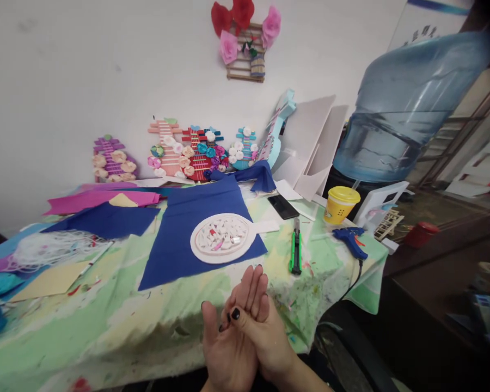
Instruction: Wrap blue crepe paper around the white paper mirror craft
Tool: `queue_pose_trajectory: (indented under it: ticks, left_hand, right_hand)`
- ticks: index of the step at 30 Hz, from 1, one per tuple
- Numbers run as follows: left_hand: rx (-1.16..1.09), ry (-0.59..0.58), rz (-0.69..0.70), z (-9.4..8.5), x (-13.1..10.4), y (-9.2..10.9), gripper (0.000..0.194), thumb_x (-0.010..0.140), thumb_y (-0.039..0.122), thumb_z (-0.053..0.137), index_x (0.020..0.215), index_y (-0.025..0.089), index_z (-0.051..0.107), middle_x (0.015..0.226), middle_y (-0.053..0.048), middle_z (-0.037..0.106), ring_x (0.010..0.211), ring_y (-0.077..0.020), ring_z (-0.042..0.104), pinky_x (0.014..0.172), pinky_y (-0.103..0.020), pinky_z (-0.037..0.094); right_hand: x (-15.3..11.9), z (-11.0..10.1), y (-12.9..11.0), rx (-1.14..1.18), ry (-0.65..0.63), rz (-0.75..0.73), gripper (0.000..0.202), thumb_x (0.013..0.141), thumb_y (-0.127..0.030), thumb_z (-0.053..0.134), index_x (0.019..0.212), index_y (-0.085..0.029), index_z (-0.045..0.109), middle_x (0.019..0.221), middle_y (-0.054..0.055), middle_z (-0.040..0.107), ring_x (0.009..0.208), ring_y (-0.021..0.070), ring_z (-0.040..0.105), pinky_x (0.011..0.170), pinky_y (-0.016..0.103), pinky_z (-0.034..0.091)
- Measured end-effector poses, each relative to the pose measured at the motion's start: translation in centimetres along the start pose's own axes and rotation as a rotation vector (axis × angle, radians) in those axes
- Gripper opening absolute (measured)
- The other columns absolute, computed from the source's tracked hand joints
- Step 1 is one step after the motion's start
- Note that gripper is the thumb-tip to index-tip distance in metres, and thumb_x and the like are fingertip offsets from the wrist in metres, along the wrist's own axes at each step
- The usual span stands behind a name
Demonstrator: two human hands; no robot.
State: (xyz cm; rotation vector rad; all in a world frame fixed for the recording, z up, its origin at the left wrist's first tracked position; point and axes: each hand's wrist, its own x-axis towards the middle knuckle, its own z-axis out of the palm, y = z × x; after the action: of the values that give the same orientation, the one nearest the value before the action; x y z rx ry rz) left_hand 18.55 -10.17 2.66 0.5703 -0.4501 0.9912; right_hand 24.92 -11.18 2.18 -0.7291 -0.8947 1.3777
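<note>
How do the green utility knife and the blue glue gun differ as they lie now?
Shape: the utility knife is slim and straight; the glue gun is pistol-shaped.
Colour: the knife is bright green and black; the gun is blue with an orange trigger.
Cord: the knife shows none; the gun has a black one running off its handle.
Shared: both lie on the stained tablecloth.

A water bottle tilts at upper right; paper flowers adorn the wall, top centre.
</note>
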Motion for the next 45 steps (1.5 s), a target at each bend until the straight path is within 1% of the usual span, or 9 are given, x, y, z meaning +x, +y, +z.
queue_pose_trajectory:
  ticks: [5, 9, 19, 29, 31, 33, 36, 41, 45]
  left_hand:
    - [0.019, -0.016, 0.037, -0.4, -0.9, -0.1, 0.078, 0.088, 0.058, -0.011, 0.143, 0.020, 0.031, 0.149, -0.002, 0.030, 0.138, -0.0104, 0.025, 0.111, -0.017, 0.019]
    - [0.004, -0.027, 0.040, -0.8, -1.7, -0.1, 0.078, 0.088, 0.059, -0.009, 0.144, 0.018, 0.029, 0.150, -0.004, 0.029, 0.138, -0.0118, 0.025, 0.111, -0.017, 0.019]
    - [0.061, -0.019, -0.013, -2.1, -2.8, 0.0, 0.083, 0.089, 0.056, -0.012, 0.143, 0.013, 0.033, 0.150, -0.006, 0.028, 0.138, -0.0116, 0.027, 0.111, -0.016, 0.019]
    - [0.060, 0.075, -0.035, -1.9, -2.6, -0.5, 0.068, 0.096, 0.044, -0.002, 0.140, 0.013, 0.039, 0.147, -0.006, 0.036, 0.135, -0.0122, 0.033, 0.108, -0.016, 0.024]
    - [0.091, 0.129, -0.052, -1.9, -2.8, -0.3, 0.066, 0.095, 0.049, 0.005, 0.141, 0.015, 0.038, 0.148, -0.006, 0.033, 0.137, -0.0152, 0.029, 0.110, -0.020, 0.024]
    - [0.147, 0.202, -0.068, -1.6, -3.0, 0.2, 0.068, 0.091, 0.060, 0.017, 0.143, 0.020, 0.033, 0.152, -0.005, 0.026, 0.141, -0.0223, 0.020, 0.112, -0.031, 0.022]
    - [0.276, 0.279, -0.045, -1.0, -3.2, 1.4, 0.075, 0.083, 0.070, 0.030, 0.145, 0.028, 0.027, 0.155, -0.002, 0.017, 0.142, -0.0315, 0.006, 0.113, -0.048, 0.014]
    - [0.390, 0.314, 0.022, -0.1, -3.4, 2.8, 0.073, 0.083, 0.071, 0.025, 0.145, 0.032, 0.024, 0.155, 0.000, 0.018, 0.143, -0.0306, 0.003, 0.113, -0.050, 0.009]
    - [0.443, 0.337, 0.018, 0.2, -3.4, 3.0, 0.073, 0.081, 0.075, 0.023, 0.143, 0.037, 0.028, 0.154, 0.003, 0.020, 0.142, -0.0324, 0.004, 0.112, -0.053, 0.011]
  right_hand:
    - [-0.1, 0.0, 0.5, -0.111, -0.004, 0.045, 0.019, 0.075, -0.037, 0.070, 0.075, -0.019, 0.063, 0.071, 0.004, 0.063, 0.067, 0.0176, 0.061, 0.067, 0.030, 0.050]
    - [-0.3, 0.1, 0.6, -0.168, -0.051, 0.060, 0.015, 0.077, -0.034, 0.067, 0.072, -0.020, 0.063, 0.069, 0.005, 0.062, 0.066, 0.0187, 0.060, 0.065, 0.031, 0.050]
    - [-0.7, -0.3, 1.9, -0.131, 0.003, 0.055, 0.016, 0.076, -0.032, 0.067, 0.074, -0.019, 0.058, 0.071, 0.003, 0.061, 0.067, 0.0171, 0.061, 0.065, 0.030, 0.051]
    - [-0.9, -0.6, 2.3, -0.039, 0.062, 0.047, 0.016, 0.075, -0.033, 0.069, 0.074, -0.022, 0.057, 0.074, 0.002, 0.061, 0.070, 0.0176, 0.061, 0.067, 0.029, 0.052]
    - [-1.0, -0.6, 2.1, -0.023, 0.026, 0.090, 0.018, 0.077, -0.038, 0.067, 0.079, -0.021, 0.061, 0.079, 0.005, 0.064, 0.076, 0.0191, 0.063, 0.073, 0.031, 0.052]
    - [-1.1, -0.8, 1.8, -0.030, 0.031, 0.121, 0.024, 0.078, -0.040, 0.065, 0.089, -0.019, 0.064, 0.087, 0.007, 0.067, 0.084, 0.0209, 0.064, 0.078, 0.033, 0.052]
    - [-1.2, -1.4, 1.1, -0.138, 0.094, 0.039, 0.028, 0.077, -0.036, 0.068, 0.098, -0.019, 0.064, 0.094, 0.007, 0.068, 0.088, 0.0206, 0.063, 0.078, 0.032, 0.052]
    - [-1.1, -2.0, -0.3, -0.391, 0.167, -0.090, 0.009, 0.076, -0.026, 0.067, 0.080, -0.018, 0.069, 0.068, 0.001, 0.065, 0.065, 0.0140, 0.061, 0.063, 0.024, 0.052]
    - [-1.3, -2.2, -1.0, -0.463, 0.166, -0.147, 0.007, 0.075, -0.022, 0.068, 0.081, -0.019, 0.070, 0.069, 0.001, 0.067, 0.064, 0.0141, 0.062, 0.063, 0.024, 0.053]
